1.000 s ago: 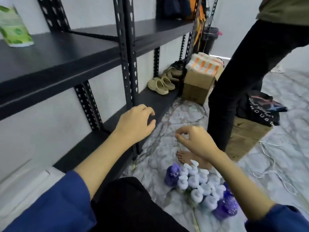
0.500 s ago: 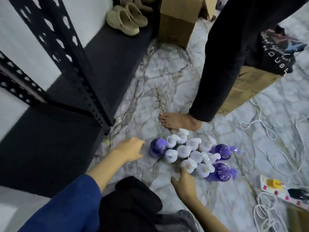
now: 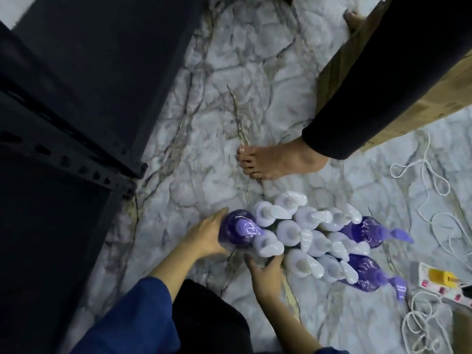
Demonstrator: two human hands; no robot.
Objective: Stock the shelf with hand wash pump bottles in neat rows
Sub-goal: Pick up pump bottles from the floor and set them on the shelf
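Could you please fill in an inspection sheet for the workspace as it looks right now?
Surface: marble-pattern floor; black shelf at left, no bottles seen on it.
Job's things: cluster of pump bottles standing on the floor, mostly white pumps, a few purple; purple bottle at the cluster's left edge.
Clutter: cardboard box at upper right.
Hands: left hand wraps the purple bottle; right hand reaches under the near white bottles, grip unclear.
Cables: white cord looped on the floor; power strip at right edge.
Surroundings: another person's bare foot right beside the bottles.
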